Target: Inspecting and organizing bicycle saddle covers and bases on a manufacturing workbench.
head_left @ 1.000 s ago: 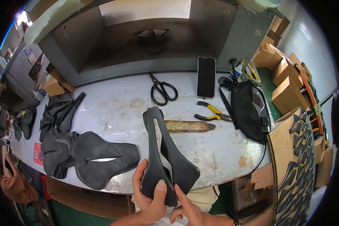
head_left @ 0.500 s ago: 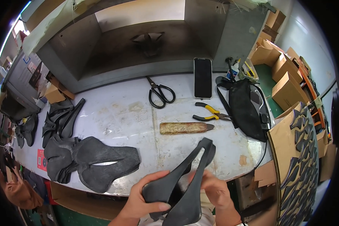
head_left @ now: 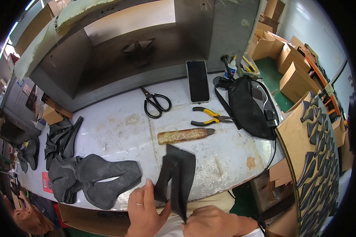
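Observation:
Above the table's front edge I hold a black bicycle saddle cover (head_left: 182,170), turned so that its slit and thin folded sides show. My right hand (head_left: 209,222) is closed in a fist around its lower end. My left hand (head_left: 144,209), with a ring on one finger, is at the cover's left flap. Its thumb lies against the flap and its fingers point up beside it; part of the grip is hidden. To the left on the table lies a stack of dark grey saddle covers (head_left: 106,170), the top one flat with a slit.
Beyond the cover lie a tape-wrapped knife (head_left: 182,136), yellow-black pliers (head_left: 209,115), black scissors (head_left: 157,106) and a phone (head_left: 198,83). A black bag (head_left: 247,106) is at the right. A grey metal box (head_left: 130,71) stands behind; a board of black pieces (head_left: 310,170) leans right.
The saddle cover has been turned over and moved left, its inner folds now showing. My right hand has shifted to its lower end and closed. The view has shifted slightly.

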Demonstrator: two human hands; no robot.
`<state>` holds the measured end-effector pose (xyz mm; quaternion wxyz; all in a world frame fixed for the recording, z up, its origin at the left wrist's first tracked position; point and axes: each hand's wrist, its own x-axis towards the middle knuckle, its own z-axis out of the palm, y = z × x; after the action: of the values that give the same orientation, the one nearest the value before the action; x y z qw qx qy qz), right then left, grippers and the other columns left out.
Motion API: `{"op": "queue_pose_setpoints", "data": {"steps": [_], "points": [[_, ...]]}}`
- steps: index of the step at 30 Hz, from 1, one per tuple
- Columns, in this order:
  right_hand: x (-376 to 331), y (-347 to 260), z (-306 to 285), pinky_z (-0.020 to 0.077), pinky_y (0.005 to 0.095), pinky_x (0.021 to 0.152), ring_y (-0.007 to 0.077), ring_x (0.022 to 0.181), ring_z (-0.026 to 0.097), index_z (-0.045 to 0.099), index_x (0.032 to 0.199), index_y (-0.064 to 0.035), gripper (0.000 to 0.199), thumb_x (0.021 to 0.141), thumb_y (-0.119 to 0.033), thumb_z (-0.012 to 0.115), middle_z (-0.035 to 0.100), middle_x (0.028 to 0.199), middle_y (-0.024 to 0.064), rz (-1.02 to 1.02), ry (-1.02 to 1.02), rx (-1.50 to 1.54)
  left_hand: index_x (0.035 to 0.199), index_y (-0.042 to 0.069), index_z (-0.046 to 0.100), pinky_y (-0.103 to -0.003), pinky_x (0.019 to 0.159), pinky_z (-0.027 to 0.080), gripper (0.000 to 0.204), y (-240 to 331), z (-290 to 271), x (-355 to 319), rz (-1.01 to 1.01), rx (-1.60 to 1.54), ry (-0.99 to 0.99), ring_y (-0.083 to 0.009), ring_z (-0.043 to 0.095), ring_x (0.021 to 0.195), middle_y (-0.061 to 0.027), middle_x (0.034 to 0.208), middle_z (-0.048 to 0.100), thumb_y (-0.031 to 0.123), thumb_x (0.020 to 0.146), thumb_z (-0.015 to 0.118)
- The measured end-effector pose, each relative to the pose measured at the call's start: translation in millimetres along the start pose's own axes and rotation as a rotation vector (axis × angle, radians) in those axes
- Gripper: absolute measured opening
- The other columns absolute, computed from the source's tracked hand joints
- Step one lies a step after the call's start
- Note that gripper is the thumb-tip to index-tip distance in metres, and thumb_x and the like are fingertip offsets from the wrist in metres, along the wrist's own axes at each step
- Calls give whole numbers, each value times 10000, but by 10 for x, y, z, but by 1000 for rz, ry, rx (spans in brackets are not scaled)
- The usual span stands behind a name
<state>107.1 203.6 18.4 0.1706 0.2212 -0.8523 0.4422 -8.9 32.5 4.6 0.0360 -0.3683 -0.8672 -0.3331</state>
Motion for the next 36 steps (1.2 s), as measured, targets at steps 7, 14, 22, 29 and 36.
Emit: {"op": "queue_pose_setpoints", "data": {"steps": [7,14,22,29,36], "points": [[57,115,148,472,304,601,214,620,572,613,829,-26,171,822,-149,732,579,689,53,58,327,352,1161,53,433,-386,686,448,430,-140,335,-117,-418,-1769,55,-205,505,790,-127,886,505,308,861,606],[84,229,163,465,282,624,178,673,612,581,961,22,289,886,-242,673,625,758,121,686,251,597,1230,34,421,-314,849,486,633,94,187,-147,-792,-1408,-216,-187,585,982,-89,1046,573,150,726,786],[146,230,238,433,322,429,257,474,595,571,838,-32,123,871,-98,669,575,594,117,457,349,67,1332,69,405,-366,1039,383,631,8,125,-190,-786,-1602,-480,-206,466,1250,-110,1313,478,81,775,702],[174,207,135,357,219,514,47,557,417,573,865,-12,132,940,-115,609,531,614,-5,650,337,755,1360,31,409,-370,1103,300,503,339,-110,29,-717,-1480,-422,-208,388,1339,-115,1439,416,181,912,579],[106,234,69,384,223,533,35,621,469,593,911,-8,175,979,-167,560,562,678,-9,706,180,644,1393,20,339,-341,962,355,579,639,-317,334,-826,-1254,-603,-192,464,1155,-117,1259,492,143,894,607]]}}
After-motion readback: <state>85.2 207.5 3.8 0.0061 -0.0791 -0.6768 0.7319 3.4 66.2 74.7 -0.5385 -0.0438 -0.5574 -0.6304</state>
